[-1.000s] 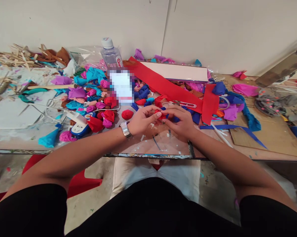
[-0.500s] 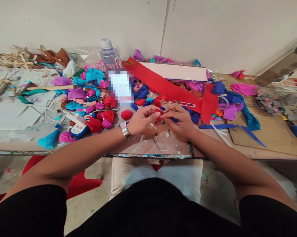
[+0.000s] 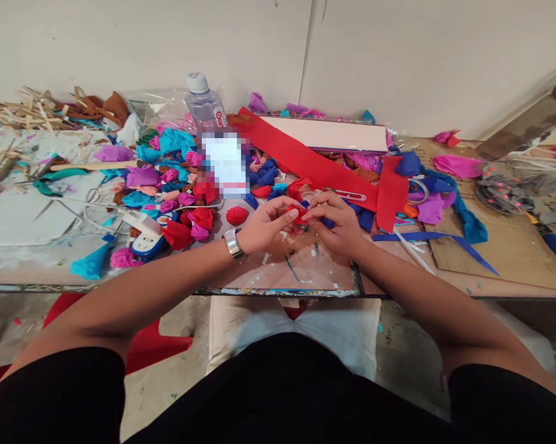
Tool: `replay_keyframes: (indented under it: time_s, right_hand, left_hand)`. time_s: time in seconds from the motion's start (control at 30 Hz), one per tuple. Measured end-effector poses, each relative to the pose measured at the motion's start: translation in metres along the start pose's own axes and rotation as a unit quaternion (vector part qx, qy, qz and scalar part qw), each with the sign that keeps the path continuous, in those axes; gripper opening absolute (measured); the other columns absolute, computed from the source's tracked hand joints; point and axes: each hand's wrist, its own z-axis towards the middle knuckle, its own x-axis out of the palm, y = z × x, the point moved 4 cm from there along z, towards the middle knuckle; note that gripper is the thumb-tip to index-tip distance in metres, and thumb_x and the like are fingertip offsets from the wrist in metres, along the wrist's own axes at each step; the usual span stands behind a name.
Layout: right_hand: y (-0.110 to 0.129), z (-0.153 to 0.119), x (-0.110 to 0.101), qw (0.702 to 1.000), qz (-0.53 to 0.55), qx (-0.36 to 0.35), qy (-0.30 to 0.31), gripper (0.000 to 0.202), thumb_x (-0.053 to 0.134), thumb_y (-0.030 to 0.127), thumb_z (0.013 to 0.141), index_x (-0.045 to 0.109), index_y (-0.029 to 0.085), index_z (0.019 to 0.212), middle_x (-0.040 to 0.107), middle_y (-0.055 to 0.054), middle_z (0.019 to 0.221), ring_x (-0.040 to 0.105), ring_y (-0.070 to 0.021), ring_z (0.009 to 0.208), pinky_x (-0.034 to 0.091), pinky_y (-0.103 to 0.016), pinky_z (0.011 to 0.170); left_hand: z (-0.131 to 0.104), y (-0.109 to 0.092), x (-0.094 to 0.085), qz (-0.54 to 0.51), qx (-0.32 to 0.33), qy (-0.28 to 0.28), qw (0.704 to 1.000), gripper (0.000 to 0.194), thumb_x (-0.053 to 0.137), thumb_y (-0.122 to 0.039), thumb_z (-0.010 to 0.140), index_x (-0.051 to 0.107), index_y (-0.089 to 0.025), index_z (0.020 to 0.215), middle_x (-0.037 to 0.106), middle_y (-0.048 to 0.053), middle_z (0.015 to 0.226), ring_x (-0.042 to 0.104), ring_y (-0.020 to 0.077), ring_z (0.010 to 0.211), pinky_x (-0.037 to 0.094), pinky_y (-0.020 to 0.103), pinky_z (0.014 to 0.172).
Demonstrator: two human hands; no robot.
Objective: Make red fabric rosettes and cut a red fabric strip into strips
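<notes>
Between my two hands is a small piece of red crepe paper, partly covered by fingers. My left hand, with a metal watch on its wrist, pinches the paper between thumb and fingers. My right hand is closed at the paper's right side, its thumb and fingertips on the edge. A finished-looking red paper ball lies on the table just left of my left hand. Behind my hands stretches a long red paper strip, with a shorter red strip at its right end.
A heap of coloured paper rosettes covers the table's left middle, with a blurred phone and a bottle behind. A power strip and green-handled pliers lie left. Cardboard and a blue strip lie right.
The red paper between my fingers shows a little more and sits slightly differently. My right fingers have shifted slightly on it; the rest of the table is unchanged.
</notes>
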Motion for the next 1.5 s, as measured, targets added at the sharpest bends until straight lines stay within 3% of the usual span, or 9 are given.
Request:
replay_keyframes:
  time_s: [0.33,0.43,0.57,0.73,0.83,1.07,1.17,1.3,1.5]
  right_hand:
    - [-0.004,0.000,0.000,1.000,0.013,0.006,0.012,0.017,0.061,0.031,0.109,0.076,0.027,0.102,0.071,-0.008,0.108,0.071,-0.0248,0.110,0.061,-0.047,0.100]
    - [-0.007,-0.004,0.002,1.000,0.018,0.020,0.014,0.012,0.065,0.030,0.107,0.075,0.026,0.112,0.071,-0.008,0.115,0.071,-0.0214,0.098,0.062,-0.039,0.086]
    - [-0.013,-0.009,0.003,0.996,0.051,0.073,0.013,0.030,0.071,0.034,0.103,0.068,0.027,0.132,0.071,-0.009,0.125,0.064,-0.0134,0.071,0.058,-0.031,0.066]
    - [-0.007,-0.004,0.002,0.999,-0.008,0.021,0.023,0.017,0.070,0.031,0.104,0.078,0.028,0.119,0.073,-0.010,0.120,0.072,-0.0240,0.107,0.063,-0.042,0.091]
    - [-0.007,-0.003,0.002,0.999,-0.016,0.000,0.030,0.018,0.067,0.031,0.106,0.079,0.029,0.120,0.074,-0.009,0.118,0.072,-0.0249,0.113,0.062,-0.046,0.100]
    - [-0.006,-0.004,0.003,0.999,-0.014,0.009,0.032,0.020,0.066,0.036,0.107,0.078,0.028,0.120,0.074,-0.010,0.118,0.073,-0.0244,0.111,0.064,-0.043,0.093]
    - [-0.004,-0.003,0.002,0.999,-0.008,0.020,0.026,0.015,0.069,0.038,0.105,0.077,0.028,0.113,0.074,-0.009,0.115,0.074,-0.0239,0.107,0.064,-0.040,0.088]
    - [-0.001,-0.001,0.001,0.999,-0.008,0.008,0.031,0.014,0.070,0.038,0.105,0.078,0.028,0.104,0.074,-0.007,0.109,0.073,-0.0239,0.105,0.063,-0.043,0.092]
    - [-0.001,0.000,0.001,0.999,0.006,0.014,0.035,0.015,0.069,0.040,0.106,0.078,0.029,0.106,0.073,-0.007,0.110,0.072,-0.0235,0.104,0.063,-0.042,0.087]
  left_hand:
    - [0.000,0.004,0.002,-0.007,-0.014,0.000,1.000,0.048,0.087,-0.055,0.091,0.066,-0.018,0.114,0.077,0.005,0.107,0.077,0.0147,0.079,0.063,0.028,0.073]
    - [0.001,0.003,0.002,-0.008,-0.014,-0.003,1.000,0.048,0.087,-0.055,0.091,0.065,-0.017,0.113,0.076,0.003,0.100,0.077,0.0142,0.073,0.063,0.028,0.070]
    - [0.001,0.003,0.002,-0.020,-0.018,-0.005,1.000,0.050,0.088,-0.055,0.089,0.065,-0.017,0.112,0.077,0.002,0.095,0.077,0.0139,0.070,0.062,0.027,0.068]
    - [0.001,0.005,0.002,-0.050,-0.031,-0.002,0.998,0.049,0.090,-0.052,0.089,0.067,-0.017,0.115,0.079,0.005,0.103,0.079,0.0147,0.076,0.066,0.028,0.073]
    - [0.001,0.006,0.001,-0.060,-0.034,-0.003,0.998,0.047,0.089,-0.050,0.089,0.068,-0.018,0.117,0.080,0.007,0.111,0.080,0.0153,0.083,0.067,0.029,0.077]
    - [0.001,0.005,-0.001,-0.059,-0.013,-0.020,0.998,0.042,0.090,-0.047,0.089,0.072,-0.016,0.112,0.080,0.005,0.102,0.077,0.0135,0.082,0.065,0.027,0.080]
    - [0.001,0.003,0.000,-0.058,-0.005,-0.023,0.998,0.041,0.090,-0.048,0.089,0.073,-0.016,0.108,0.077,0.003,0.095,0.074,0.0114,0.074,0.063,0.025,0.073]
    - [0.001,0.000,0.001,-0.028,-0.006,-0.018,0.999,0.044,0.090,-0.051,0.089,0.073,-0.015,0.107,0.077,0.002,0.093,0.068,0.0090,0.061,0.058,0.024,0.061]
    - [0.000,-0.004,0.000,0.004,-0.004,-0.018,1.000,0.050,0.089,-0.057,0.088,0.074,-0.015,0.109,0.080,0.004,0.092,0.066,0.0088,0.059,0.057,0.024,0.060]
